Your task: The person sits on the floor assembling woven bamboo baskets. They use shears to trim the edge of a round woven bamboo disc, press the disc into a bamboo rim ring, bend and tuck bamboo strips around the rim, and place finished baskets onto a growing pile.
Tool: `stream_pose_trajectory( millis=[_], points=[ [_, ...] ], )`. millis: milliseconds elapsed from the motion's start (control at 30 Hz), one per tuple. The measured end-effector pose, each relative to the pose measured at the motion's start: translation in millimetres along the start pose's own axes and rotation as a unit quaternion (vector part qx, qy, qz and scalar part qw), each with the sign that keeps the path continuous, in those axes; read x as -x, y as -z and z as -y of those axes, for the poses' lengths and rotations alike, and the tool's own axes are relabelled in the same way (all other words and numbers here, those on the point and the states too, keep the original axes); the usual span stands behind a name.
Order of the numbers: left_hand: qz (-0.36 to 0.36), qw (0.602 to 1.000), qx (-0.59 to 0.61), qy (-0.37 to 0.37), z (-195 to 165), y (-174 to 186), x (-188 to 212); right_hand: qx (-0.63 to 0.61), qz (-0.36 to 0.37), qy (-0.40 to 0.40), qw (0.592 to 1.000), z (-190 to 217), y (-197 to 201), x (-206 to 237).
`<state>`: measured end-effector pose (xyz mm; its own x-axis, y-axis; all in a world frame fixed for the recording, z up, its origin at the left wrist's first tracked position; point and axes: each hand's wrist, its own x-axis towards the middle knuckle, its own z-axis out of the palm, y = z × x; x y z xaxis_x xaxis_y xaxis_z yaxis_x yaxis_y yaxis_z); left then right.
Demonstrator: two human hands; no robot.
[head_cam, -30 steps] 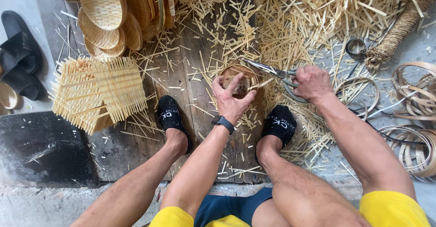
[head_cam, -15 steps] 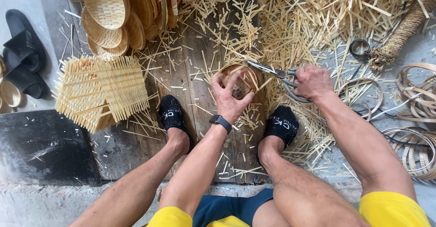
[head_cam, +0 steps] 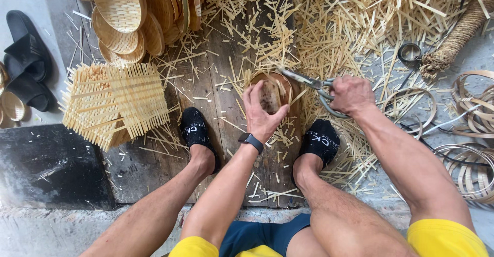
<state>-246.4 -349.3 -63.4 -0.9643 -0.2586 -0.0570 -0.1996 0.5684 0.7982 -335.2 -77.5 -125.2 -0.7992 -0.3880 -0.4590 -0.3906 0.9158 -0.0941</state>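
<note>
— Looking at the wooden board, what sits on it?

— A small round woven basket near the board's far right part, between the two black-socked feet. Nothing shows inside it. Above the board's far left corner leans a stack of finished woven trays, nested in one another.

— And the hands?

— The left hand, a dark watch on its wrist, curls its fingers over the basket's near rim, gripping it. The right hand, just off the board's right edge, is clenched around the handles of metal shears, whose blades point at the basket's rim.

— Anything unclear?

— The left palm hides the basket's near side, and I can't tell whether the blades touch it.
</note>
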Motion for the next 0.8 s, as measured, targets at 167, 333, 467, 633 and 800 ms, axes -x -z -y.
stream_pose_trajectory(
  millis=[167, 333, 467, 633, 800],
  points=[
    [-0.019, 0.999, 0.006, 0.041, -8.0, -4.2, 1.7, 0.014, -0.094, 0.030, 0.995, -6.7, 7.1, 8.2],
    [0.072, 0.995, 0.004, -0.066, -1.5, 2.1, -5.5, 0.035, -0.143, 0.044, 0.988, 10.0, 6.7, 5.6],
    [0.047, 0.998, -0.022, -0.031, 2.9, 2.3, -6.8, 0.022, -0.043, 0.018, 0.999, 4.9, 7.4, 3.1],
    [0.102, 0.992, -0.033, -0.062, 9.8, 2.8, -12.6, 0.036, -0.145, 0.056, 0.987, 7.7, 5.7, -0.7],
    [0.122, 0.989, -0.057, -0.065, 18.2, 5.3, -11.6, 0.062, -0.044, 0.017, 0.997, 8.3, 0.0, -2.2]
  ],
)
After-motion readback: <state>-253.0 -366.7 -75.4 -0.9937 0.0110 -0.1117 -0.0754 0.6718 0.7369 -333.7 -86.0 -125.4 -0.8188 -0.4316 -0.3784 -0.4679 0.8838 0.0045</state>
